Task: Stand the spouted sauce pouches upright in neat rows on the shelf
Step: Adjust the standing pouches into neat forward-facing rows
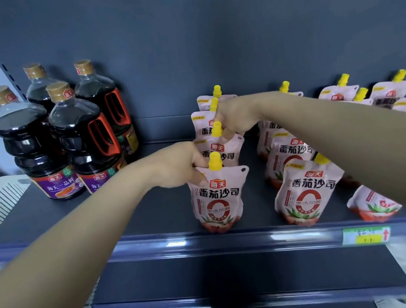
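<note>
Dark sauce bottles (60, 140) stand at shelf (152, 210) left. Left hand (177, 166) pinches top corner of front pouch (217, 199), upright near shelf edge. Right hand (235, 119) curls round top of second pouch (223, 151) just behind. More pouches (307, 190) stand right.

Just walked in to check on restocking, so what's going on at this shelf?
A person is lining up pink spouted sauce pouches with yellow caps on the dark grey shelf. The left hand grips the top of the front pouch in the left row, while the right hand pinches the pouch behind it. A second row stands alongside; a far-right pouch leans. Dark soy sauce bottles stand at left.
</note>
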